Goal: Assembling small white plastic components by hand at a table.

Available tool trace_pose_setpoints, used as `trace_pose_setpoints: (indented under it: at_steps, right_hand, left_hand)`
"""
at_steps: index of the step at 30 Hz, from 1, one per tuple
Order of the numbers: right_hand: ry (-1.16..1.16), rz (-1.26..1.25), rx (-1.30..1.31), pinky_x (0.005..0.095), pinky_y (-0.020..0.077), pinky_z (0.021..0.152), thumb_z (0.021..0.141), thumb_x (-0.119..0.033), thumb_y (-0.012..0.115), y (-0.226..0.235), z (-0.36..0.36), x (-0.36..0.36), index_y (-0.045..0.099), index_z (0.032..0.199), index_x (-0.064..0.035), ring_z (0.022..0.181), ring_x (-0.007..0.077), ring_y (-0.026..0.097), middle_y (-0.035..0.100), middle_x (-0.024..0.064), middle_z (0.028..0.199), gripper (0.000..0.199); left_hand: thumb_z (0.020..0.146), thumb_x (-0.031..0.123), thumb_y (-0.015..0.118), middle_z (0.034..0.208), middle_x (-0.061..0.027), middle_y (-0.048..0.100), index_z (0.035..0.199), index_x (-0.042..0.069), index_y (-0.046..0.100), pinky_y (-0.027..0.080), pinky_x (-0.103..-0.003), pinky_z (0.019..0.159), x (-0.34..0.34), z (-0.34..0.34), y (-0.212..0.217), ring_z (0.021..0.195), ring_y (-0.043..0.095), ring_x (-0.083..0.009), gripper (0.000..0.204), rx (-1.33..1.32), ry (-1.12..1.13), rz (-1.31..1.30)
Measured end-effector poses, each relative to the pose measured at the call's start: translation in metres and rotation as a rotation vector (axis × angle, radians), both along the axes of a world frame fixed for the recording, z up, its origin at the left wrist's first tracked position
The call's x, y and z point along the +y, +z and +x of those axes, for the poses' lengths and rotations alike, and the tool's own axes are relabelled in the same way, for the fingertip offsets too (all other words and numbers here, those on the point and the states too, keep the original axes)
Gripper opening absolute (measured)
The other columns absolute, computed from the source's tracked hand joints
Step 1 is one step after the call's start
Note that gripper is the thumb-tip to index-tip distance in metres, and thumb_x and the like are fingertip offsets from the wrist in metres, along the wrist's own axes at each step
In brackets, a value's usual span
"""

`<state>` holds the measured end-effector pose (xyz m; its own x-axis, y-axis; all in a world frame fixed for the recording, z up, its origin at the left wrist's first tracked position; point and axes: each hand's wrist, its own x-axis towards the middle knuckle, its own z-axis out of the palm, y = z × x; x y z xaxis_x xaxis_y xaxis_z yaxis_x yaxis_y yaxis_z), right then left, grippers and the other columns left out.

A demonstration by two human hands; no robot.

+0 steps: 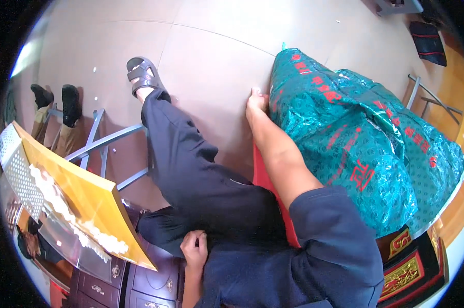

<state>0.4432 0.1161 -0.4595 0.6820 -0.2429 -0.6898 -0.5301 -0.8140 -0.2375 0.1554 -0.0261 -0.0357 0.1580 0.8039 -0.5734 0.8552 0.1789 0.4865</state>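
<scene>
My left hand (194,249) rests against my dark clothing at the lap, its fingers curled into a fist with nothing showing in it. Bare from the short sleeve down, my right arm reaches forward and low. At its end my right hand (256,101) is beside the edge of a large shiny green plastic bag (340,133) with red print. Those fingers look drawn together, and what they hold, if anything, cannot be made out. The bag is crumpled and bulky; its contents are hidden.
A yellow wooden tabletop (83,179) on grey metal legs (106,141) stands at left, with white ragged strips and a perforated panel on it. Dark drawers (96,290) are below. Another person's shoes (70,105) show at far left. Carved dark panels (404,274) lie under the bag.
</scene>
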Motion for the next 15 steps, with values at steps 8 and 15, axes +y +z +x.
trace_pose_setpoints:
  at_steps: [8,15]
  right_hand:
    - [0.201,0.136,-0.119,0.044,0.0512,0.063,0.085,-0.039,0.066,-0.057,0.049,-0.034,0.058,0.09,-0.0052,0.067,0.0285,0.063,0.065,0.0141,0.077,0.035]
    - [0.331,0.723,0.532,0.0302,0.0473,0.049,0.101,-0.038,0.049,0.073,0.018,-0.077,0.055,0.091,-0.0092,0.056,0.0149,0.057,0.059,0.0043,0.071,0.031]
  left_hand:
    - [0.087,0.002,0.063,0.076,-0.0122,0.066,0.087,-0.001,0.065,0.051,-0.031,0.065,0.001,0.002,-0.024,0.068,0.064,-0.017,0.004,-0.108,0.09,-0.031]
    - [0.086,-0.001,0.065,0.075,-0.0116,0.065,0.091,-0.003,0.066,0.05,-0.03,0.064,-0.032,-0.016,-0.021,0.065,0.061,-0.0168,0.006,-0.101,0.179,-0.064]
